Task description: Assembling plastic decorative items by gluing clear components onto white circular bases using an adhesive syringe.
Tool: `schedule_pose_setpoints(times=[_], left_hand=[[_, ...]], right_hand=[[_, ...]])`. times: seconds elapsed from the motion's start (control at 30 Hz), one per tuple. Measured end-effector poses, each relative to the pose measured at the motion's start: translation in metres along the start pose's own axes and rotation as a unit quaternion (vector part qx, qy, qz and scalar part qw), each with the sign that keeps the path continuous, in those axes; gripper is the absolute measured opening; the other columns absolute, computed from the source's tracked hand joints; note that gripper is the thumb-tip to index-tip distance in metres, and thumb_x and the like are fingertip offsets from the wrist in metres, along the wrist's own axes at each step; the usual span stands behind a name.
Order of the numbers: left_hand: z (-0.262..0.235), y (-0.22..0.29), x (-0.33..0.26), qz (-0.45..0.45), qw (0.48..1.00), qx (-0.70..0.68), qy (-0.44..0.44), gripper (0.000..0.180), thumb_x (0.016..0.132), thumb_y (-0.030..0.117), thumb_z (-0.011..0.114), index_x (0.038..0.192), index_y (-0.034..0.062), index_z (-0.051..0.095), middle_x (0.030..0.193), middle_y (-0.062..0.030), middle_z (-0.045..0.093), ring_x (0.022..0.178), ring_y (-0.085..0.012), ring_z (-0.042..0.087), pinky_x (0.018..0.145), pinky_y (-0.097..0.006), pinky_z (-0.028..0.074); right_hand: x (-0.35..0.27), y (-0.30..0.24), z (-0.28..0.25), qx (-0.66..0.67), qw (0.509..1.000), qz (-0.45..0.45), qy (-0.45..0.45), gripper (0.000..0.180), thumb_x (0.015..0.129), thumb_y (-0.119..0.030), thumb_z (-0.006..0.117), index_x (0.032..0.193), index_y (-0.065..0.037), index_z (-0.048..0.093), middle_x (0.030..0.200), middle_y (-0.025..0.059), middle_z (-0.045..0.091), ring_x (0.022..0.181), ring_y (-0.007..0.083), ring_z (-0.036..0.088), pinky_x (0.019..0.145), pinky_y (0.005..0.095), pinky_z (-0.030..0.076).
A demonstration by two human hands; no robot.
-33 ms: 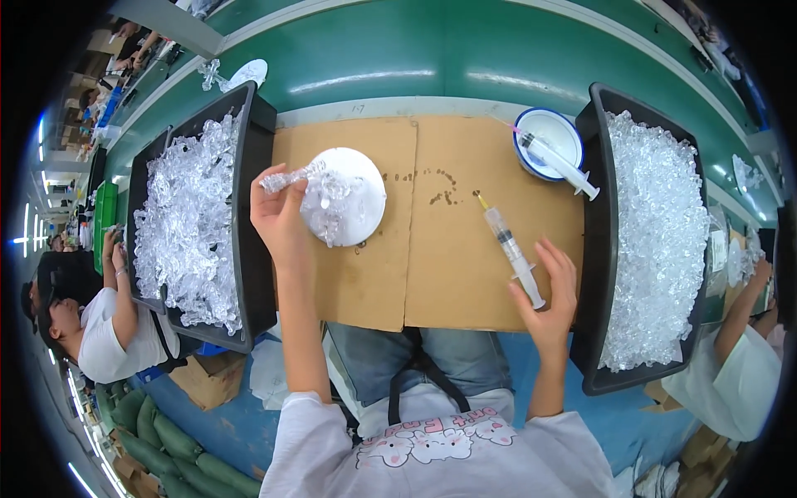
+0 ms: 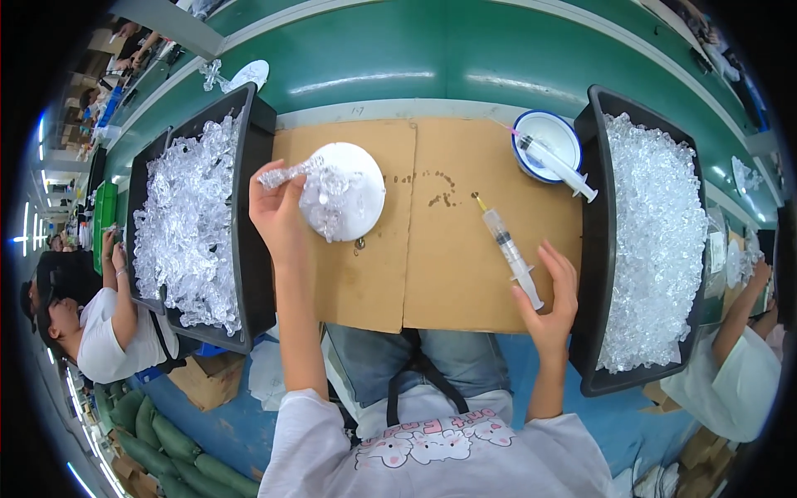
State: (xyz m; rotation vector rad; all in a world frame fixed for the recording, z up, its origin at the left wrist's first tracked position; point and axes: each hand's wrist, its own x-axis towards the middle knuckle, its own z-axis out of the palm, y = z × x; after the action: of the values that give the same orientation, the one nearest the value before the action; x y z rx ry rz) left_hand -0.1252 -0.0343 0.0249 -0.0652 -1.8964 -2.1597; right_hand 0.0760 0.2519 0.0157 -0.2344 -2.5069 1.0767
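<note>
My left hand [image 2: 278, 195] pinches the stem of a clear, faceted plastic ornament [image 2: 330, 199] between thumb and fingers. The wide end of the ornament is over a white round disc [image 2: 365, 178]; whether the two are joined I cannot tell. Just below the disc, a small dark ring [image 2: 359, 243] lies on the cardboard. My right hand [image 2: 554, 295] has its fingers apart and holds nothing. Beside its thumb lies a clear syringe [image 2: 508, 251] with a yellow tip, which points away from me; contact with the thumb is unclear.
Black bins of clear plastic pieces flank the cardboard [image 2: 465, 290], one left [image 2: 257, 158], one right [image 2: 591, 249]. A second syringe [image 2: 552, 159] rests across a blue-rimmed white bowl [image 2: 548, 124] at the far right. Dark spots mark the cardboard. Other people sit at both sides.
My left hand and the ornament have shifted very slightly, and the disc has moved slightly away from me. The small dark ring shows more fully now. My right hand has hardly moved.
</note>
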Motion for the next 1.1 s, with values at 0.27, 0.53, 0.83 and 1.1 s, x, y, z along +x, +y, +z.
schedule_pose_setpoints(times=[0.27, 0.53, 0.83, 1.1], left_hand=[[0.029, 0.002, 0.036, 0.057, 0.998, -0.034, -0.019, 0.021, 0.081, -0.004, 0.069, 0.098, 0.0005, 0.059, 0.091, -0.006, 0.067, 0.084, -0.0108, 0.062, 0.077, -0.024, 0.048], [0.046, 0.013, 0.039, 0.046, 0.999, -0.008, -0.028, 0.019, 0.078, -0.002, 0.073, 0.091, 0.0012, 0.06, 0.084, -0.0041, 0.066, 0.075, -0.0088, 0.062, 0.07, -0.022, 0.049], [0.065, 0.019, 0.048, 0.054, 0.996, 0.07, -0.029, 0.018, 0.076, -0.002, 0.074, 0.089, -0.001, 0.061, 0.083, -0.0033, 0.064, 0.072, -0.0071, 0.06, 0.066, -0.02, 0.047], [0.069, 0.01, 0.037, 0.0, 0.991, -0.131, -0.022, 0.018, 0.08, 0.0, 0.071, 0.095, 0.0018, 0.06, 0.094, -0.005, 0.066, 0.083, -0.012, 0.063, 0.076, -0.029, 0.051]], right_hand=[[-0.018, 0.018, -0.003, 0.031, 0.999, 0.02, 0.022, 0.045, 0.073, 0.002, 0.067, 0.117, 0.0, 0.058, 0.12, 0.0171, 0.058, 0.114, 0.0312, 0.054, 0.1, 0.0391, 0.04], [-0.016, 0.019, -0.002, 0.055, 0.997, 0.039, 0.037, 0.04, 0.075, 0.003, 0.066, 0.114, 0.0, 0.059, 0.118, 0.0167, 0.059, 0.112, 0.0308, 0.055, 0.098, 0.0383, 0.041], [-0.015, 0.019, 0.0, 0.047, 0.998, 0.02, 0.047, 0.034, 0.077, 0.003, 0.064, 0.111, 0.001, 0.061, 0.113, 0.0166, 0.061, 0.107, 0.0308, 0.058, 0.095, 0.0375, 0.043], [-0.017, 0.018, 0.001, 0.045, 0.997, 0.026, 0.055, 0.032, 0.077, 0.004, 0.063, 0.109, 0.001, 0.061, 0.111, 0.0163, 0.062, 0.106, 0.0305, 0.059, 0.094, 0.0376, 0.044]])
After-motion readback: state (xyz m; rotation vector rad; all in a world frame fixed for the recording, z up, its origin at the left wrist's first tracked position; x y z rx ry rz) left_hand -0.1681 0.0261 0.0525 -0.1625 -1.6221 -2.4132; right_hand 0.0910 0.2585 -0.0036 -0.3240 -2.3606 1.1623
